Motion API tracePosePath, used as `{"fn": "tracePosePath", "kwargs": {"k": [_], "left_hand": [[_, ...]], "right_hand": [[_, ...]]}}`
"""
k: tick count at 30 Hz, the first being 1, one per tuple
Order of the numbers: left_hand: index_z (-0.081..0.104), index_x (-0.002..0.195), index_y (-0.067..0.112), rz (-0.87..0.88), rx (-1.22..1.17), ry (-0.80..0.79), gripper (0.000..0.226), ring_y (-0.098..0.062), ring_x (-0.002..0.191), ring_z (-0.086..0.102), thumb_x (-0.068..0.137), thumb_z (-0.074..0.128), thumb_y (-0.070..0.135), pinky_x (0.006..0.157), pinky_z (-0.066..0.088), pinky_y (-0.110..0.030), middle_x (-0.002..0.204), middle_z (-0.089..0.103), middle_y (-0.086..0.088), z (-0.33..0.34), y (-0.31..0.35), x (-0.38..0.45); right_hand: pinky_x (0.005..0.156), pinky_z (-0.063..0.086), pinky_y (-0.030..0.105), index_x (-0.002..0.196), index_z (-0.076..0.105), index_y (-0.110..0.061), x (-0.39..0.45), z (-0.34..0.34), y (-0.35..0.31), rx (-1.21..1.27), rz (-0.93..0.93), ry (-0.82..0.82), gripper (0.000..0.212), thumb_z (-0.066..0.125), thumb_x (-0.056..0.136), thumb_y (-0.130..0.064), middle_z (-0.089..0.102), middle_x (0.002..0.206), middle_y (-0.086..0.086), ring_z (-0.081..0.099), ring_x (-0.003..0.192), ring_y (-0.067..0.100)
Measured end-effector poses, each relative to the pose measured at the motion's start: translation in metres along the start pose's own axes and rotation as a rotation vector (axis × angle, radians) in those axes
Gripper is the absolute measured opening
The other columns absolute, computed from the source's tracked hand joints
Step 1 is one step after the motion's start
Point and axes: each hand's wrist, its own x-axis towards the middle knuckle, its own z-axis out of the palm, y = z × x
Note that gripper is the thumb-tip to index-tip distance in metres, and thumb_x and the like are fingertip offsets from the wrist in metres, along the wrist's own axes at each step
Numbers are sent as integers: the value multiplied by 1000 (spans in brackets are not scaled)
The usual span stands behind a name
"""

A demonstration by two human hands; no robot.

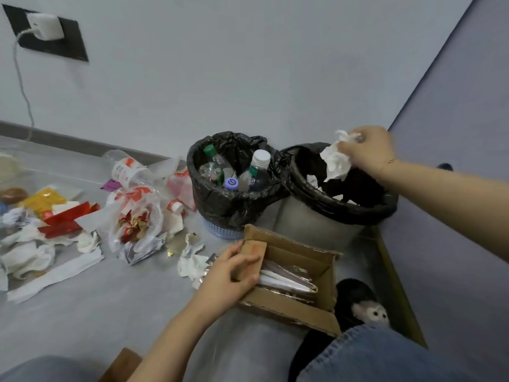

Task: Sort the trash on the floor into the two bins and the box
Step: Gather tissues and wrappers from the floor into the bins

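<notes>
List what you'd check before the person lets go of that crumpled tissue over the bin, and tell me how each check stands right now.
1. Tissue in the right hand: ok, pinched in the fingers.
2. Tissue above the grey bin, not the blue bin: ok.
3. Grey bin is the paper one: ok, only white scraps show inside; the blue bin holds bottles.
4. Bin liner open: ok, nothing covers the mouth.
5. Room left in the grey bin: cannot tell, its depth is hidden.
6. Left hand clear of the drop: ok, it holds the cardboard box flap.
</notes>
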Motion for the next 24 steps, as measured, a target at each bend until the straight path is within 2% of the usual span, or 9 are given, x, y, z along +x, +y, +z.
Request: {"fn": "tracePosePath", "kwargs": {"k": [3,6,9,12,15,18,20,22,24], "left_hand": [[58,127,32,-35,-10,-38,50,-1,135,28,82,73,20,104,21,-11,150,28,8,3,-2,-1],[50,134,36,-58,-4,-59,59,-2,133,28,81,74,27,107,25,-16,149,25,12,2,-2,-3],[45,134,41,-76,-2,-77,62,0,129,28,80,75,32,104,26,-16,143,27,15,0,-3,-5],[50,132,38,-39,-28,-46,54,2,127,36,83,71,38,107,31,-19,137,38,17,-1,-1,-7],[58,119,36,-42,-121,119,30,8,108,51,90,63,36,92,43,-13,118,55,22,-8,3,-6],[64,112,26,-126,-208,285,20,-5,92,63,92,61,24,71,51,-16,109,65,6,-25,-6,-2],[66,108,18,-189,-128,333,20,-7,92,62,90,61,11,69,47,-10,111,66,2,-40,-21,-4],[66,105,19,-246,3,327,23,-10,94,61,87,62,7,77,47,-19,112,66,2,-51,-38,-9],[65,107,20,-294,186,287,26,-13,97,60,83,65,10,80,45,-26,113,64,1,-57,-56,-14]], "right_hand": [[75,45,31,99,67,-2,18,-7,18,-242,95,-127,26,67,81,-20,67,102,17,60,92,28],[90,47,36,128,55,-16,13,-5,20,-281,264,-499,50,70,83,-31,52,130,6,51,117,26],[97,44,41,123,61,-22,6,-2,15,-249,348,-616,45,70,82,-37,52,132,3,48,120,26],[92,49,40,102,71,-14,0,0,7,-147,233,-386,26,68,82,-30,64,115,11,54,95,22],[86,53,37,95,73,-9,-15,0,-14,44,83,-364,19,65,84,-22,69,101,15,59,88,18],[84,55,35,95,72,-11,-49,6,-43,231,-28,-499,13,60,89,-13,71,100,11,66,91,17],[78,57,29,95,72,-12,-75,15,-59,267,-132,-658,14,59,90,-11,72,95,7,68,88,14],[73,54,18,97,72,-14,-96,30,-68,116,-318,-810,13,61,89,-13,71,92,-1,65,81,1],[81,51,20,102,70,-18,-108,53,-70,-127,-516,-915,16,61,89,-21,68,100,-6,62,88,0]]}}
